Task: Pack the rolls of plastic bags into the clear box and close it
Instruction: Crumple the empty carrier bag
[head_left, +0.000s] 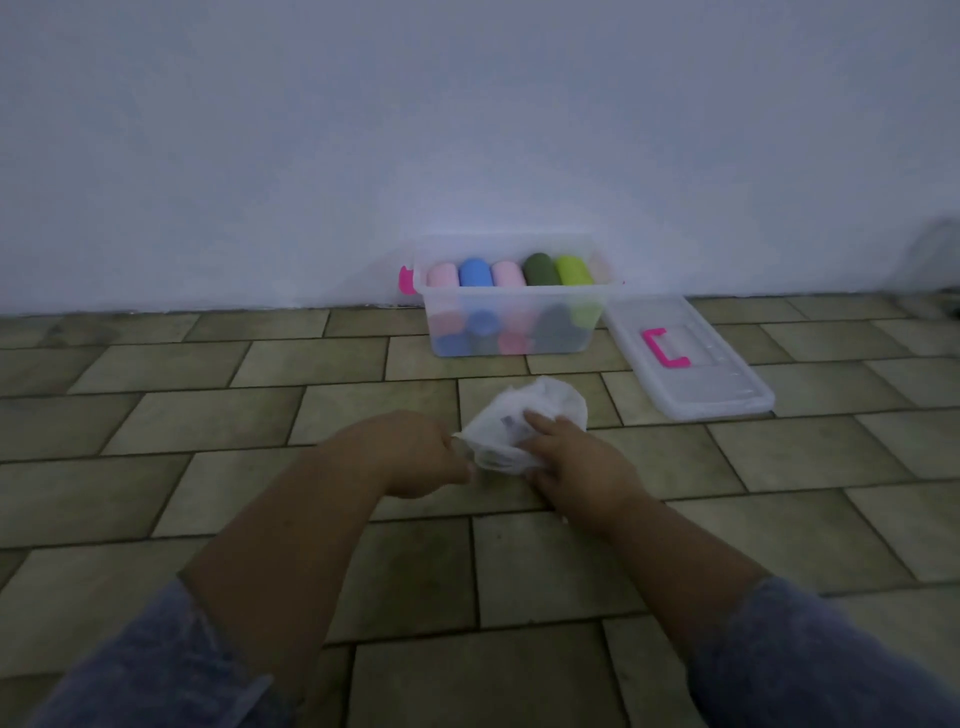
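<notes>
White crumpled bag (524, 427) held by both my hands: left hand (415, 454) pinches edge, right hand (576, 462) grips it. Clear box (511, 317) looks full of rolls (509, 273); lid (691, 358) beside it. I fear lid won't shut.

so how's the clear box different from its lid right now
The clear box stands upright against the wall, open and full of coloured rolls; the lid lies flat on the floor to its right, holding nothing. The lid's pink handle sits on top, the box's pink piece at its left end. Both are see-through plastic.
</notes>
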